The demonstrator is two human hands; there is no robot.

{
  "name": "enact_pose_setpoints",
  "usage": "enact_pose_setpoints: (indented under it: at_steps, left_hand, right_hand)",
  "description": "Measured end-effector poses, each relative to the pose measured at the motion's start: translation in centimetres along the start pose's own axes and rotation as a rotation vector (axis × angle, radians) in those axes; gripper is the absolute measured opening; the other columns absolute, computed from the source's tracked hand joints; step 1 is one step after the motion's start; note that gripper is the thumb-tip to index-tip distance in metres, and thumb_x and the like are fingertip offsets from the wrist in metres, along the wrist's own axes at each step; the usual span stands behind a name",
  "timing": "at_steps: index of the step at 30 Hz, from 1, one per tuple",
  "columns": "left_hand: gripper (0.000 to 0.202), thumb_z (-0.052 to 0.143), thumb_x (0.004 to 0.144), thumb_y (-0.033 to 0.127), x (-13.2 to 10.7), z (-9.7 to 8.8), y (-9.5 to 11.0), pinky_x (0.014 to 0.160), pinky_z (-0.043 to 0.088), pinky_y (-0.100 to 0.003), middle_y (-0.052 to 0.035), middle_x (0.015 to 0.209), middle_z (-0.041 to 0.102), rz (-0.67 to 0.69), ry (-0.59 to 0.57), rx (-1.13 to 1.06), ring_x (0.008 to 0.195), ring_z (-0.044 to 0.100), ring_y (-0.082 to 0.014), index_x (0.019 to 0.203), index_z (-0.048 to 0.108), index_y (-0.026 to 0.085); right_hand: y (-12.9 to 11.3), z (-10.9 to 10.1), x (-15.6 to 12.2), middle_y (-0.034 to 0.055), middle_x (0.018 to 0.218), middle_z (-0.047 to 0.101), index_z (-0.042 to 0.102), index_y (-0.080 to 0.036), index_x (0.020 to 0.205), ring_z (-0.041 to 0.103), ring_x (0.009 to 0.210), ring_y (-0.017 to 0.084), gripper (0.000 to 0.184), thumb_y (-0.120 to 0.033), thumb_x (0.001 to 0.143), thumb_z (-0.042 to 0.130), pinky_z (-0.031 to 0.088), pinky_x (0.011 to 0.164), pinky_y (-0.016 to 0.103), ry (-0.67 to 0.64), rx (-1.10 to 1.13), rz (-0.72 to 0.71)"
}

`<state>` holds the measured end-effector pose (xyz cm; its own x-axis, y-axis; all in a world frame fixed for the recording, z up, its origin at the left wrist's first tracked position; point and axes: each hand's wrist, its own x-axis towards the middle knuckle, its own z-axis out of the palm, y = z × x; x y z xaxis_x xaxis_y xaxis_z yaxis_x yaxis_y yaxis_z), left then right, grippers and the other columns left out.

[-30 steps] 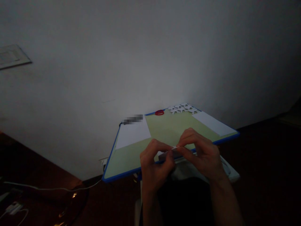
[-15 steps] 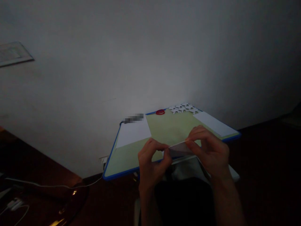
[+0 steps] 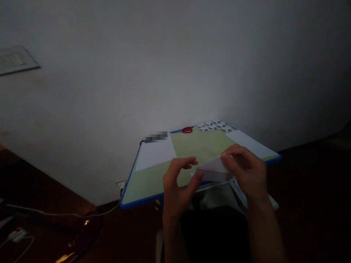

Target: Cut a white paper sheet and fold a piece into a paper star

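A folded piece of white paper [image 3: 215, 171] is held above the table's near edge, with a slanted top edge and a crease across it. My right hand [image 3: 248, 171] pinches its right end between thumb and fingers. At the left end, the thumb of my left hand [image 3: 177, 184] touches the paper's corner. The left index finger is lifted away from that thumb, leaving a gap between them. My right fingers cover part of the paper.
The blue-edged, pale green table [image 3: 192, 146] stands against the wall. On it lie white sheets at left [image 3: 156, 155] and right [image 3: 251, 143], red-handled scissors [image 3: 187, 130] and several folded paper shapes [image 3: 214, 126]. A white cable [image 3: 55, 215] runs at lower left.
My left index finger has lifted off the paper. The paper has tilted, its right end higher, and a creased face now shows. My right hand keeps its pinch.
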<state>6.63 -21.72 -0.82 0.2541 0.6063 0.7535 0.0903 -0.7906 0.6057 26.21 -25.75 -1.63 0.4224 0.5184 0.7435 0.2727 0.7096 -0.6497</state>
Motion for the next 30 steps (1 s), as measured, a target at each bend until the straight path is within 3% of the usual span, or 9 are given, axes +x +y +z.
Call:
enact_pose_setpoints:
  at_steps: [2, 7, 12, 16, 18, 22, 28, 30]
  left_hand:
    - [0.031, 0.082, 0.089, 0.022, 0.2, 0.6, 0.5, 0.085, 0.052, -0.031, -0.0027, 0.101, 0.076, 0.021, -0.027, -0.006, 0.092, 0.068, -0.0181, 0.119, 0.073, 0.024]
    - [0.002, 0.077, 0.093, 0.021, 0.6, 0.7, 0.5, 0.075, 0.051, -0.027, 0.0002, 0.082, 0.075, -0.071, -0.106, 0.012, 0.077, 0.069, -0.0152, 0.095, 0.078, 0.020]
    - [0.008, 0.081, 0.089, 0.027, 0.8, 0.6, 0.5, 0.070, 0.048, -0.027, 0.0012, 0.074, 0.070, -0.132, -0.210, -0.023, 0.070, 0.061, -0.0147, 0.091, 0.077, 0.019]
    - [0.022, 0.078, 0.092, 0.036, 0.8, 0.6, 0.1, 0.067, 0.048, -0.027, 0.0000, 0.070, 0.068, -0.214, -0.183, -0.069, 0.067, 0.060, -0.0148, 0.079, 0.073, 0.018]
    - [0.024, 0.079, 0.091, 0.040, 0.6, 0.3, -0.3, 0.068, 0.051, -0.027, -0.0018, 0.075, 0.071, -0.280, -0.104, -0.148, 0.070, 0.064, -0.0162, 0.081, 0.071, 0.018]
    - [0.026, 0.083, 0.087, 0.041, 0.2, -0.5, -1.1, 0.067, 0.054, -0.026, -0.0034, 0.084, 0.075, -0.375, 0.021, -0.339, 0.077, 0.070, -0.0178, 0.090, 0.067, 0.020]
    - [0.052, 0.086, 0.084, 0.035, -0.2, -1.4, -1.1, 0.065, 0.053, -0.025, -0.0001, 0.084, 0.070, -0.435, -0.185, -0.333, 0.075, 0.067, -0.0179, 0.128, 0.061, 0.026]
    - [0.040, 0.085, 0.085, 0.037, -0.1, -1.4, -1.0, 0.066, 0.051, -0.025, -0.0018, 0.085, 0.071, -0.413, -0.243, -0.229, 0.077, 0.066, -0.0183, 0.120, 0.070, 0.024]
  right_hand:
    - [0.0, 0.3, -0.1, 0.0003, 0.081, 0.068, 0.072, -0.025, 0.085, 0.063, 0.079, 0.019, 0.010, -0.020, 0.093, 0.075, 0.052, 0.072, 0.031, -0.048, 0.005, 0.011]
    - [0.2, 0.2, 0.0, 0.0003, 0.085, 0.073, 0.079, -0.027, 0.092, 0.067, 0.082, 0.018, 0.006, -0.021, 0.093, 0.079, 0.053, 0.073, 0.031, -0.168, -0.012, -0.016]
    - [-0.6, 0.5, 0.3, 0.0001, 0.086, 0.078, 0.083, -0.028, 0.098, 0.072, 0.078, 0.017, 0.010, -0.020, 0.092, 0.081, 0.055, 0.070, 0.030, -0.336, -0.009, -0.061]
    - [-0.9, 0.4, 0.3, 0.0001, 0.090, 0.078, 0.081, -0.030, 0.118, 0.073, 0.083, 0.018, 0.027, -0.027, 0.091, 0.083, 0.058, 0.076, 0.030, -0.357, -0.082, -0.028]
    - [-0.5, 0.1, 0.2, 0.0008, 0.098, 0.079, 0.079, -0.030, 0.122, 0.074, 0.089, 0.019, 0.034, -0.030, 0.089, 0.085, 0.058, 0.081, 0.031, -0.358, -0.141, 0.002]
    - [0.4, -0.8, 0.1, 0.0005, 0.096, 0.082, 0.083, -0.030, 0.105, 0.076, 0.088, 0.020, 0.015, -0.032, 0.090, 0.083, 0.059, 0.080, 0.031, -0.336, -0.186, 0.049]
    - [0.0, -0.7, 0.4, 0.0011, 0.095, 0.083, 0.084, -0.033, 0.108, 0.076, 0.086, 0.022, 0.019, -0.032, 0.089, 0.083, 0.061, 0.078, 0.033, -0.389, -0.172, 0.063]
    - [-0.2, -0.6, 0.4, 0.0007, 0.094, 0.082, 0.084, -0.033, 0.111, 0.076, 0.085, 0.021, 0.022, -0.031, 0.089, 0.084, 0.060, 0.077, 0.032, -0.417, -0.167, 0.060]
